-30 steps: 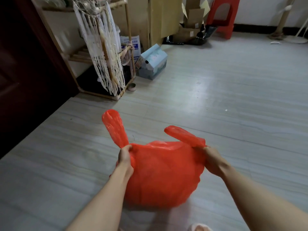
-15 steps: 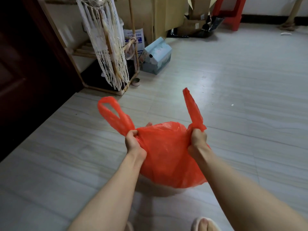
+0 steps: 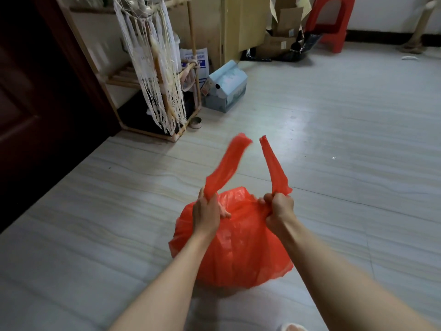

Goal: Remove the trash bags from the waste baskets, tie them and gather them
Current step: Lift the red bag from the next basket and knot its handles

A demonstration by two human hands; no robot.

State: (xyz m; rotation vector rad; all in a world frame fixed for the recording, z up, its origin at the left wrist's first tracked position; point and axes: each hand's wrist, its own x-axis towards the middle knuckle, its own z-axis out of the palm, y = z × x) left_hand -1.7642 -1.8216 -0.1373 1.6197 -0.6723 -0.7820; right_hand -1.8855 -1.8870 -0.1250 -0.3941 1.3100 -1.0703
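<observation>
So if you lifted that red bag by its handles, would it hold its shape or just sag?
Probably sag: the bag is thin, crinkled plastic that bulges round the left hand and right hand. Its left handle and right handle look floppy, bending above each grip. It seems light for its size, though its contents are hidden.

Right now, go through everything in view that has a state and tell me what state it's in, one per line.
red trash bag: full, not yet tied
left handle: free end up, unknotted
right handle: free end up, unknotted
left hand: grips the left handle's base
right hand: grips the right handle's base
blue carton: on the floor, closed
cardboard box: flaps open
</observation>
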